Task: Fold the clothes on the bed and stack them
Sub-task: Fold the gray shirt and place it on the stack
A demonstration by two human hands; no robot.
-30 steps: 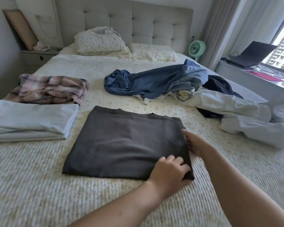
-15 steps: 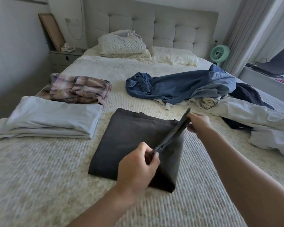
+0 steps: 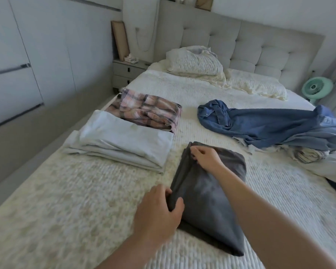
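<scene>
A dark grey garment lies folded in half on the bed in front of me. My left hand grips its near left corner with fingers and thumb curled around the edge. At the far left corner, my right hand pinches the folded edge. To the left lies a folded pale blue garment, with a folded pink plaid garment just behind it. An unfolded denim shirt sprawls at the right over a heap of white clothes.
Pillows lie against the grey tufted headboard. A grey nightstand stands at the bed's far left, beside a wall of cupboards. A green fan is at the far right.
Both hands lifted the grey garment's right edge and carried it over to the left, folding it in half. My view swung left.
</scene>
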